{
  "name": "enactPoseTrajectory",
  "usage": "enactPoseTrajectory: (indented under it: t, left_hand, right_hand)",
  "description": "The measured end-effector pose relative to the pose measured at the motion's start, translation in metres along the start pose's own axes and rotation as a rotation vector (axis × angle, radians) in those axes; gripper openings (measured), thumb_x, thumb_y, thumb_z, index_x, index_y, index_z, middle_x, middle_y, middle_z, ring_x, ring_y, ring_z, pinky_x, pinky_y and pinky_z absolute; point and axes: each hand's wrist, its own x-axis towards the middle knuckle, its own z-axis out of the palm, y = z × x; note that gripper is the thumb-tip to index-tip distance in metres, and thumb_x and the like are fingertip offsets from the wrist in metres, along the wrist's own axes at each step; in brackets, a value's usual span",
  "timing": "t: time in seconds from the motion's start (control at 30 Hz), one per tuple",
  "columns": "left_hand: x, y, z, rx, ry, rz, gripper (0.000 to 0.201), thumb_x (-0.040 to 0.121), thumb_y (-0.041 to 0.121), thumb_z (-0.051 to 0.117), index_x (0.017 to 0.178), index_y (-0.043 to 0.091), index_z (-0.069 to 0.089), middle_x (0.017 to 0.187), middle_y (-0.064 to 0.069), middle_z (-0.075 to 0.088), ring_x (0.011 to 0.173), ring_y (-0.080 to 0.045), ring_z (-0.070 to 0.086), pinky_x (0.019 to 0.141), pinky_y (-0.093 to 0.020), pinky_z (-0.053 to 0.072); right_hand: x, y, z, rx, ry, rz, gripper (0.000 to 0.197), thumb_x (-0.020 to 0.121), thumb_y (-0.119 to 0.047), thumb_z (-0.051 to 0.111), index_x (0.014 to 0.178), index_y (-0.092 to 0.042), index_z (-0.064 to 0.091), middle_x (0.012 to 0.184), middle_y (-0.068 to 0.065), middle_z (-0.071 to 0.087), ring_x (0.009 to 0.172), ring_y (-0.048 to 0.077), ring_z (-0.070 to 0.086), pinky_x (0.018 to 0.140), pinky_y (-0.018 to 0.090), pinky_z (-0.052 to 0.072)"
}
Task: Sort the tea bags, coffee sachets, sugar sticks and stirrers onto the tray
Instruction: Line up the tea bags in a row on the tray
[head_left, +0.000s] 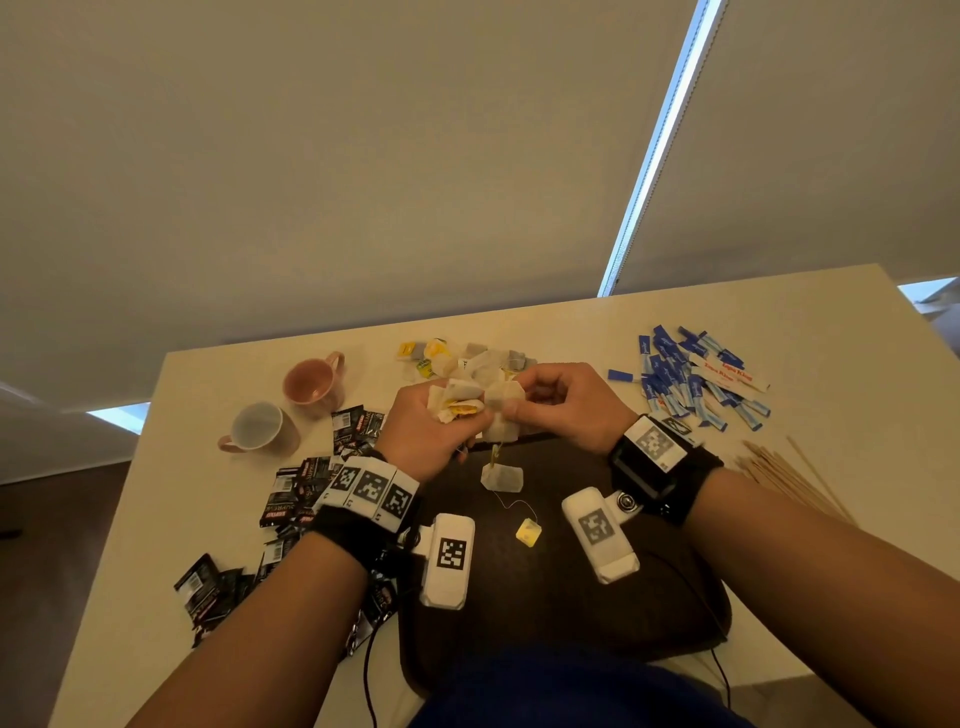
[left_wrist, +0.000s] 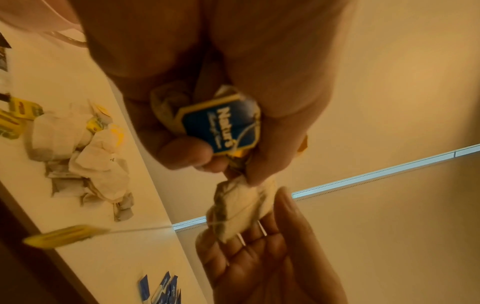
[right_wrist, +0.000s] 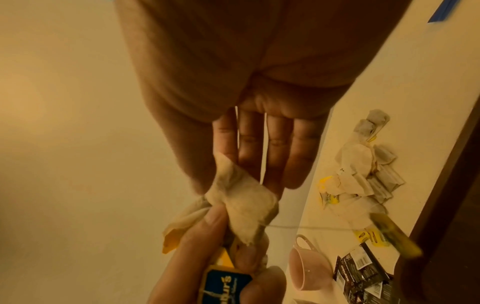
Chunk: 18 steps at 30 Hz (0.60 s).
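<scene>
Tea bags (head_left: 457, 402) bunch in the left hand (head_left: 423, 431); the right hand (head_left: 566, 405) pinches one free above the tray (head_left: 561, 613), to lay singly.

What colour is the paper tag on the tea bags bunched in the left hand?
The tag is dark blue with a yellow border and white lettering, clearest in the left wrist view.
</scene>
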Motion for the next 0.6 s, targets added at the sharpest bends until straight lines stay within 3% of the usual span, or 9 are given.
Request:
enactPoseTrajectory:
  t: [0.1,0.17,0.27,0.37,0.47,0.6]
  left_hand:
    - [0.001,0.005,0.000,-0.015,0.008,0.020,0.009,0.087,0.008,0.073,0.095,0.008,0.069,0.062,-0.007,0.062,0.046,-0.018,0.055,0.044,-0.027,0.042]
    - [0.003,0.008,0.000,-0.040,0.014,0.017,0.010,0.087,0.008,0.073,0.095,0.013,0.069,0.062,-0.006,0.061,0.049,-0.018,0.054,0.045,-0.028,0.043]
    - [0.008,0.009,-0.001,-0.074,0.026,0.010,0.012,0.086,0.010,0.075,0.094,0.017,0.070,0.067,-0.009,0.063,0.056,-0.022,0.056,0.050,-0.032,0.044]
    - [0.010,0.014,0.000,-0.095,0.027,0.011,0.012,0.086,0.008,0.074,0.094,0.015,0.070,0.072,-0.014,0.064,0.058,-0.022,0.056,0.049,-0.031,0.044]
    - [0.011,0.020,-0.001,-0.095,0.032,0.015,0.017,0.086,0.006,0.073,0.098,0.017,0.069,0.078,-0.018,0.066,0.058,-0.019,0.058,0.047,-0.029,0.045]
    - [0.014,0.021,-0.002,-0.087,0.046,0.024,0.013,0.086,0.007,0.074,0.095,0.015,0.068,0.069,-0.009,0.065,0.056,-0.019,0.058,0.048,-0.030,0.045]
  right_hand:
    - [-0.004,0.012,0.005,-0.122,-0.028,0.039,0.044,0.072,-0.030,0.083,0.112,-0.028,0.065,0.111,-0.007,0.069,0.103,0.008,0.064,0.083,0.030,0.057]
    - [-0.007,0.020,0.012,-0.193,-0.063,0.063,0.037,0.077,-0.027,0.080,0.112,-0.028,0.069,0.113,-0.013,0.068,0.105,0.001,0.061,0.085,0.024,0.053]
    - [-0.008,0.027,0.020,-0.206,-0.111,0.057,0.020,0.085,-0.018,0.073,0.105,-0.020,0.075,0.110,-0.010,0.071,0.098,-0.002,0.063,0.086,0.015,0.048]
    - [-0.008,0.029,0.024,-0.180,-0.143,0.077,0.017,0.087,-0.019,0.071,0.103,-0.020,0.076,0.102,-0.004,0.075,0.093,0.006,0.068,0.086,0.020,0.054]
    - [-0.011,0.031,0.027,-0.209,-0.187,0.111,0.015,0.088,-0.023,0.070,0.102,-0.023,0.077,0.097,-0.009,0.075,0.093,0.005,0.067,0.088,0.026,0.054]
    - [-0.016,0.036,0.028,-0.174,-0.266,0.189,0.017,0.090,-0.025,0.067,0.106,-0.026,0.073,0.101,-0.009,0.074,0.097,0.006,0.067,0.091,0.032,0.055]
